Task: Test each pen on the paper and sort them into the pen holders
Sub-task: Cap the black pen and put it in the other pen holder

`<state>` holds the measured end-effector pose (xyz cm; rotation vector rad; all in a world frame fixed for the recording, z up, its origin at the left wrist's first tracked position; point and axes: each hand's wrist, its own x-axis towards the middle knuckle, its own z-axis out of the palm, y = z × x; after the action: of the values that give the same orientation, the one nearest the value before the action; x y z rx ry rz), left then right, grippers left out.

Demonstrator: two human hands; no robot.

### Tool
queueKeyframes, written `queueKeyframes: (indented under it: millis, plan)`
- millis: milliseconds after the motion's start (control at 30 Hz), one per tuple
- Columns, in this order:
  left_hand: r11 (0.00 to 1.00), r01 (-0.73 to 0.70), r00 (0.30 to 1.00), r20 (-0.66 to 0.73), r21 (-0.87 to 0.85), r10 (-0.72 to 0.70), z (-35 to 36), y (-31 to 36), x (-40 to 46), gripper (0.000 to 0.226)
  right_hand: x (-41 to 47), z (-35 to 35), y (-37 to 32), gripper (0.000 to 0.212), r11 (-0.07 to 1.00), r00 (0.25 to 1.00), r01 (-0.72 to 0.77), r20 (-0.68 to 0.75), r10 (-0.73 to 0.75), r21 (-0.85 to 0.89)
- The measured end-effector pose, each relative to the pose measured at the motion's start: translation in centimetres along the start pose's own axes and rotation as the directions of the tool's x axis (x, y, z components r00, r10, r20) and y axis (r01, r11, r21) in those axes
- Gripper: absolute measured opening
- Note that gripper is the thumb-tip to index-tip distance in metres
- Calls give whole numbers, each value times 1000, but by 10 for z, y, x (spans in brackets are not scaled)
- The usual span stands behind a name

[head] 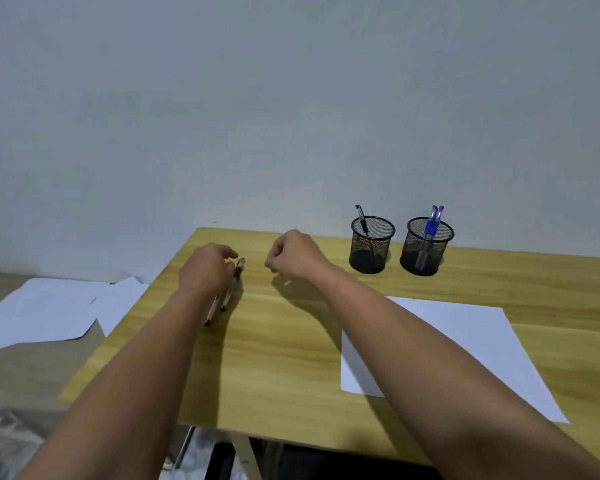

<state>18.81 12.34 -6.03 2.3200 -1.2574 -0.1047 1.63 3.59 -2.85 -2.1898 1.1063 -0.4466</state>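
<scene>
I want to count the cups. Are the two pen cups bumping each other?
Apart. The head view shows a strip of wall and table between the left cup and the right cup.

The surface (284, 358) is light wood-grain laminate, smooth with a low sheen. Both holders (372, 244) (426, 247) are black wire mesh, matt. The paper (465, 344) is plain white, matt and smooth. The blue pens (431, 226) have glossy plastic caps over clear barrels.

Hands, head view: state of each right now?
Left hand: over two pens on the table; grip cannot be told.
Right hand: fingers curled, nothing visibly held.
</scene>
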Motion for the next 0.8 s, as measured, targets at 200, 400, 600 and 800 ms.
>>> queueKeyframes:
  millis: [200, 400, 600, 800]
  plan:
    - [999, 6, 1000, -18, -34, -6, 17, -34, 5, 16, 14, 59, -15, 20, 999, 996, -38, 79, 40, -28]
    - [992, -8, 1000, -30, -124, 4, 19, -46, 15, 12, 28, 80, -25, 25, 978, 992, -83, 83, 100, -190]
    - [993, 2, 999, -44, -114, -7, 22, -46, 16, 16, 25, 60, -20, 19, 940, 994, -95, 29, 110, -326]
    - [988, -108, 991, -93, -114, 98, 10, -23, 4, 42, 8, 4, 7, 31, 986, 986, -166, 20, 166, -13]
